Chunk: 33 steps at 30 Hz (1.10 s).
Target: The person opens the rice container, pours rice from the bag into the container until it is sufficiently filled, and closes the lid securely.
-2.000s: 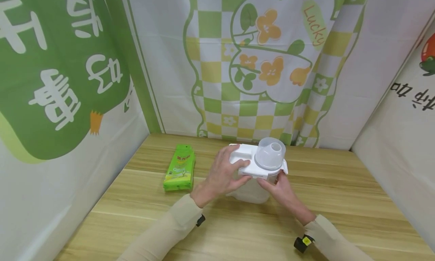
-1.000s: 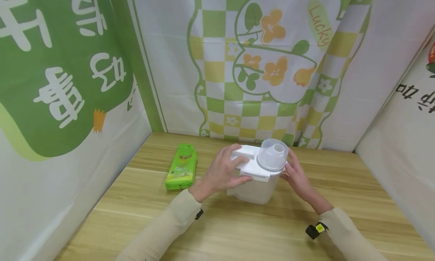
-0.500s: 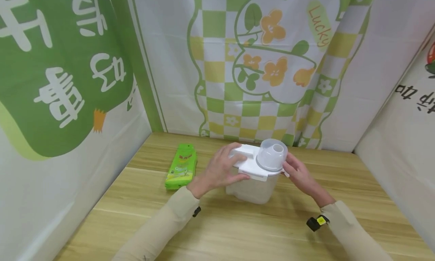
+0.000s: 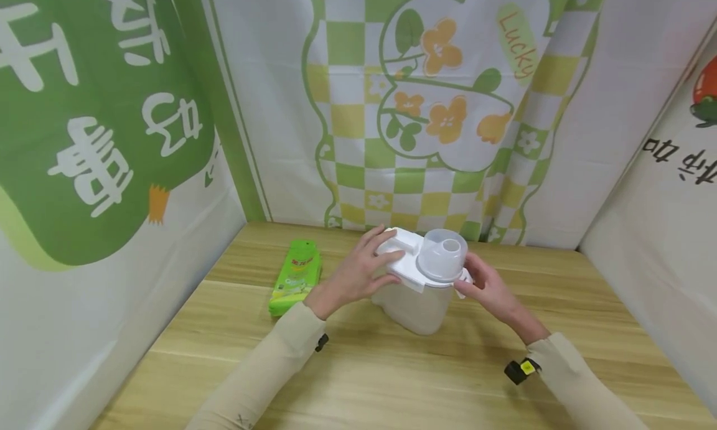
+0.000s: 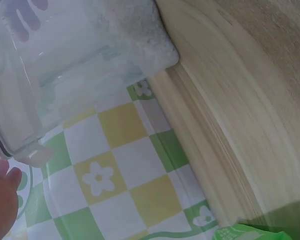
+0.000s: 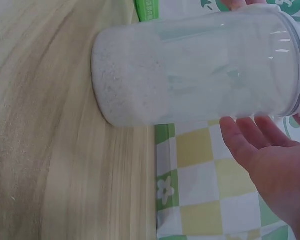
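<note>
A clear storage container (image 4: 417, 308) with a white lid (image 4: 404, 265) stands upright on the table. A clear cup-shaped cap (image 4: 442, 256) sits on the lid's right part. Pale grain (image 6: 127, 75) fills its lower part, seen in the right wrist view. My left hand (image 4: 358, 271) grips across the lid's left part, thumb at the front edge and fingers over the top. At the right end, my right hand (image 4: 495, 296) holds the lid's edge by a white latch (image 4: 465, 285). In the right wrist view, fingertips (image 6: 235, 132) touch the container's side.
A green packet (image 4: 297, 277) lies on the wooden table (image 4: 358, 380), left of the container. Behind the table hangs a green-and-yellow checked curtain (image 4: 409, 181). Printed cloths hang at the left and right.
My right hand has gone from the lid's front corner round to its right end. The container has turned slightly, its front edge sloping more toward the right. The left hand stays on the lid.
</note>
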Motion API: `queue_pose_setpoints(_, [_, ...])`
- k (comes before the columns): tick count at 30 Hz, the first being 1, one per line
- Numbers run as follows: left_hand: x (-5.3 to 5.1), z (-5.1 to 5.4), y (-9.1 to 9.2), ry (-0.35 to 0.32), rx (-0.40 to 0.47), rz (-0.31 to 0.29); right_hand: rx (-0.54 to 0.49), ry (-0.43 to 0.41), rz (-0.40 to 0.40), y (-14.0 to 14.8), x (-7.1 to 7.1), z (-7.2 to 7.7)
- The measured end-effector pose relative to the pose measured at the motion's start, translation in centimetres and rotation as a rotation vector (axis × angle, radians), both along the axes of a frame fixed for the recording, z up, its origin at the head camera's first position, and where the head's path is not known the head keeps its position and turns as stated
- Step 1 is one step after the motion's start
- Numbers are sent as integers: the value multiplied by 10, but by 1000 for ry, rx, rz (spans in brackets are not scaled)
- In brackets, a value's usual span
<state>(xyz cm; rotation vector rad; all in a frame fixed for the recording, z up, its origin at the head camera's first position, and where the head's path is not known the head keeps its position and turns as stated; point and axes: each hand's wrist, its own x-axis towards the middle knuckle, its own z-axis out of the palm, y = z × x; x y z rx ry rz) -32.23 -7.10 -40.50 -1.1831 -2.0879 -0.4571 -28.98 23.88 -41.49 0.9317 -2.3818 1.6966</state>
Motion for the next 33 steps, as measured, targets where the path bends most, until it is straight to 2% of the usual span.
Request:
queue_pose_setpoints(5, [-3, 0, -3, 79, 23, -38, -44, 21, 28, -5, 3, -2])
queue_pose_setpoints(11, [-6, 0, -7, 92, 31, -52, -61, 13, 82, -8, 6, -1])
queue_pose_setpoints(15, [-8, -1, -9, 103, 34, -45, -68, 20, 82, -12, 7, -1])
queue_pose_setpoints(22, [-10, -2, -13, 62, 9, -66, -79, -13, 62, -17, 10, -5])
queue_pose_setpoints(27, [-9, 0, -13, 45, -19, -58, -59, -32, 12, -19, 12, -5])
queue_pose_setpoints(29, [-7, 2, -12, 39, -32, -44, -55, -36, 6, -21, 12, -4])
queue_pose_setpoints(33, [2, 5, -11, 10, -64, 22, -57, -55, 13, -23, 12, -2])
